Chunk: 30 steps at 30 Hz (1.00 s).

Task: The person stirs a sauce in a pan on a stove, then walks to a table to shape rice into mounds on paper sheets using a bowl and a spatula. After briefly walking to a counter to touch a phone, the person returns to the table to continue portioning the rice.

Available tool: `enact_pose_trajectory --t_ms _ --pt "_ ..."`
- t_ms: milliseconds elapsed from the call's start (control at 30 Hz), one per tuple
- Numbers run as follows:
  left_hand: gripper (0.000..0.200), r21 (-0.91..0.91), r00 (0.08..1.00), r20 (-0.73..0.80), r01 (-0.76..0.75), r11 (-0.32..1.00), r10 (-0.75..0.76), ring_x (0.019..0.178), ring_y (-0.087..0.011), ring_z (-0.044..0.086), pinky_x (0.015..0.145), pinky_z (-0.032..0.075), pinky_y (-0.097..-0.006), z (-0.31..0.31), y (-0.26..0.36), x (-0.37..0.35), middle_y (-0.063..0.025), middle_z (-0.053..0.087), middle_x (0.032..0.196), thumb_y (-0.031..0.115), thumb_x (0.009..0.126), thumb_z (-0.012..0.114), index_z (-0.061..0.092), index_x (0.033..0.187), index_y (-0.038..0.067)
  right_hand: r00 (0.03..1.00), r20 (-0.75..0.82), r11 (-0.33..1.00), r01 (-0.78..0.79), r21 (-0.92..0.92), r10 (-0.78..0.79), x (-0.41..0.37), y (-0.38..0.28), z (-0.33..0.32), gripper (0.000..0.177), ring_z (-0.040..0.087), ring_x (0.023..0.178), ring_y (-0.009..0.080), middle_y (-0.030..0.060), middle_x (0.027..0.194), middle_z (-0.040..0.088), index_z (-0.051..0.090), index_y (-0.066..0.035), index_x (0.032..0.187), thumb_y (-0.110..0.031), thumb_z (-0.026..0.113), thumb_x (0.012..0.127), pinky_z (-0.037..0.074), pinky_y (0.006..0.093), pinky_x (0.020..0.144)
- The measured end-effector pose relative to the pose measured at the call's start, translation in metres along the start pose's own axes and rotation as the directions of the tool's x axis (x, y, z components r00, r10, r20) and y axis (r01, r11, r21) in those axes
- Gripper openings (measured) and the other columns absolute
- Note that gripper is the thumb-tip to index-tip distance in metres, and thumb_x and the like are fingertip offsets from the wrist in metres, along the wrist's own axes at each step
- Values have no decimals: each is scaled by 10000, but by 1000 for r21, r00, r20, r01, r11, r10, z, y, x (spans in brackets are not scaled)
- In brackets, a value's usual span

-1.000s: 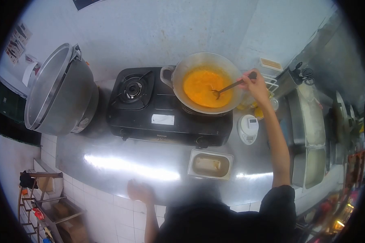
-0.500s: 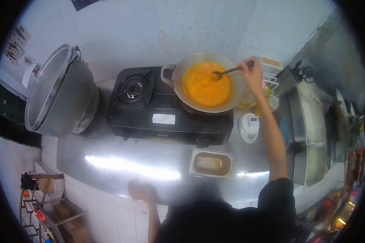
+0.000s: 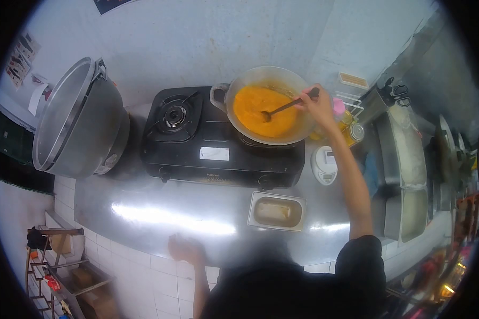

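A dark-handled ladle (image 3: 290,105) is gripped near its upper end by my right hand (image 3: 318,103), above the right rim of a metal wok (image 3: 303,130). The ladle's bowl dips into orange liquid (image 3: 253,106) in the wok. Under the wok is the right burner of a black two-burner stove (image 3: 218,170). My left hand (image 3: 186,250) is low at the counter's front edge, blurred, so its fingers cannot be made out. In front of the stove sits a small rectangular metal tray (image 3: 277,211) with a little residue inside.
A large metal pot (image 3: 85,127) stands left of the stove. To the right are a white scale (image 3: 324,166), jars (image 3: 355,132), a white rack (image 3: 350,103), scissors (image 3: 401,95) and deep metal containers (image 3: 414,212). Shelving (image 3: 64,266) stands at lower left.
My right hand has moved left and slightly down, and the ladle's bowl has shifted left and down through the orange liquid. My left hand looks unchanged.
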<state>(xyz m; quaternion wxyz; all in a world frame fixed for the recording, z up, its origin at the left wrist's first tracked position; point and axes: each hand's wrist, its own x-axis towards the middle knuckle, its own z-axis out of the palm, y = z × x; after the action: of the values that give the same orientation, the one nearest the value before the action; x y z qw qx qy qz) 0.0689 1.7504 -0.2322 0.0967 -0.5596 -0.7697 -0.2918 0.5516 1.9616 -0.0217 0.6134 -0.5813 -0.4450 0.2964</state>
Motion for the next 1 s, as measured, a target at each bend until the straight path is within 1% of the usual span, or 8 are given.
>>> enact_pose_trajectory --t_ms 100,267,300,367,633,700,933,1000 --pt "487 6 1000 -1 -19 1000 19 1226 -304 401 1020 228 -482 0 0 2 -124 502 1263 421 949 367 535 1195 36 996 72 997 -39 -64 43 1 -17 -23 94 672 820 207 141 866 621 461 26 920 27 540 869 595 294 650" --pt "478 18 1000 3 -22 1000 22 1224 -305 401 1022 228 -481 0 -1 1 -123 503 1261 411 949 374 533 1195 33 991 48 911 -93 -401 122 7 -70 -41 80 673 795 175 101 818 626 483 9 887 23 552 848 567 261 609" --pt "476 7 1000 7 -31 1000 31 1221 -306 402 1022 231 -480 -1 -1 2 -124 503 1260 406 948 375 533 1193 30 991 50 911 -91 -401 121 17 -64 -48 80 673 795 175 101 818 626 483 9 887 23 552 848 567 261 609" --pt "474 -2 999 8 -37 999 37 1219 -307 403 1022 233 -479 -2 -1 2 -124 503 1259 402 948 377 533 1191 27 989 133 903 112 -415 -61 50 -48 -66 78 672 796 168 101 822 625 481 9 881 23 549 846 569 262 618" --pt "458 -4 999 5 -43 999 43 1211 -320 401 1015 244 -486 -4 3 5 -147 501 1247 372 943 399 529 1178 1 940 280 923 273 -271 -196 118 -32 -4 44 664 807 155 66 824 618 521 -19 900 -10 556 875 573 268 663" --pt "456 0 999 11 -32 999 32 1215 -318 397 1015 243 -487 -1 1 4 -148 499 1250 370 944 399 528 1179 0 895 405 943 280 -178 -189 126 -35 18 61 643 899 156 67 881 615 514 -14 932 -41 554 896 567 275 734" --pt "470 -100 995 62 80 992 -74 1227 -315 383 1017 241 -489 -1 2 3 -143 490 1267 385 950 391 523 1184 -1 731 657 925 354 -137 -183 91 -72 84 54 634 879 148 57 880 609 528 -14 867 -48 567 880 564 273 722" --pt "473 -63 996 65 57 996 -53 1228 -316 384 1016 241 -488 -2 5 3 -141 491 1268 389 952 387 522 1187 1 566 787 868 490 -80 -247 72 -82 91 54 625 752 129 52 762 634 537 -22 845 -35 587 829 536 258 654"
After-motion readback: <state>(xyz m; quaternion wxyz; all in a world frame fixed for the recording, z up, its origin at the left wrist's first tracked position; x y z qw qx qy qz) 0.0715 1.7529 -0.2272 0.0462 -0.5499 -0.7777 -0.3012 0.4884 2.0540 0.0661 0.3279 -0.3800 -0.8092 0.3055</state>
